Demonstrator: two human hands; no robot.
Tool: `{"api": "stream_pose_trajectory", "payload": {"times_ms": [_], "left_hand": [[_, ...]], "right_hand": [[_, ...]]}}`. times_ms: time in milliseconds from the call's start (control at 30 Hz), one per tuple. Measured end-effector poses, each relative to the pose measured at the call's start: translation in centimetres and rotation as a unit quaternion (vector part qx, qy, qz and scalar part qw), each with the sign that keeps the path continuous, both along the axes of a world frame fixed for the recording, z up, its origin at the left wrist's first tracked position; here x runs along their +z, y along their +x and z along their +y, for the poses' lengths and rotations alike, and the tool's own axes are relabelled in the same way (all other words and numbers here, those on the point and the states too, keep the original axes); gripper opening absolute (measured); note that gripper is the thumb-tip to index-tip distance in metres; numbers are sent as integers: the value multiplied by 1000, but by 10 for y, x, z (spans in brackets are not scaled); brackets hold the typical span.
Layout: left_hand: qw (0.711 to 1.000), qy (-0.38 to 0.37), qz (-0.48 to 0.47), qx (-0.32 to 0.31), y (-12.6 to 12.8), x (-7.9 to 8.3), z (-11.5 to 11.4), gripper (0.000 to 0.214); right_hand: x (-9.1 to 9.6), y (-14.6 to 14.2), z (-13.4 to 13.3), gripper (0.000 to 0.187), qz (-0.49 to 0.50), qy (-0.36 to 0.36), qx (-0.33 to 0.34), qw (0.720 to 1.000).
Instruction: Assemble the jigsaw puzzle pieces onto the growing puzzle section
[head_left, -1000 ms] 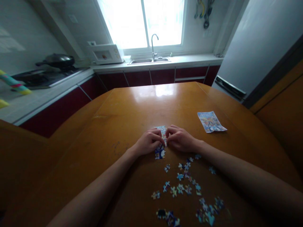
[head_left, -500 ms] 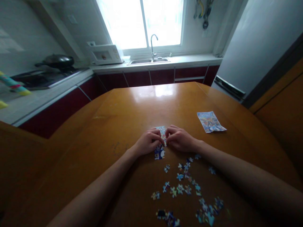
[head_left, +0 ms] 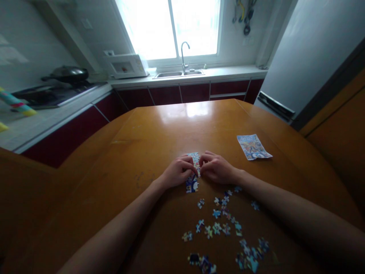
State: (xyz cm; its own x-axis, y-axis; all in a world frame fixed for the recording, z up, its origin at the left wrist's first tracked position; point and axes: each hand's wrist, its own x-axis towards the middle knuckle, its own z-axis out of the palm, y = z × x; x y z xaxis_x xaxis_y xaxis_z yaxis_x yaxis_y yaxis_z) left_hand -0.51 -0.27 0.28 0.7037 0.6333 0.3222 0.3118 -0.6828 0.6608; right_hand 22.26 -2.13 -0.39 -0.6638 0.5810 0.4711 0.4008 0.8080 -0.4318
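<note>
A small joined patch of colourful jigsaw puzzle [head_left: 194, 185] lies on the wooden table [head_left: 159, 137] between my two hands. My left hand [head_left: 178, 172] rests with fingers curled and fingertips pressed on the patch's left edge. My right hand [head_left: 216, 168] mirrors it, fingers bent and pinched onto the patch's right edge. The middle of the patch is hidden under my fingertips. Several loose puzzle pieces [head_left: 218, 227] are scattered on the table just in front of my wrists, nearer to me.
A printed picture card [head_left: 253, 147] lies on the table to the right. Beyond the table are a counter with a sink and tap [head_left: 182, 68], a white microwave [head_left: 127, 65], a wok on a hob [head_left: 67, 73] and a grey fridge [head_left: 308, 57].
</note>
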Motion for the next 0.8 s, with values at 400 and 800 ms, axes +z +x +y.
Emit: {"api": "stream_pose_trajectory", "payload": {"times_ms": [400, 800], "left_hand": [[983, 19, -55, 176, 2, 2, 2, 29], [980, 17, -64, 186, 2, 2, 2, 29]], "right_hand": [[-16, 5, 17, 20, 122, -101, -255, 954], [-16, 5, 17, 18, 122, -117, -247, 954]]}}
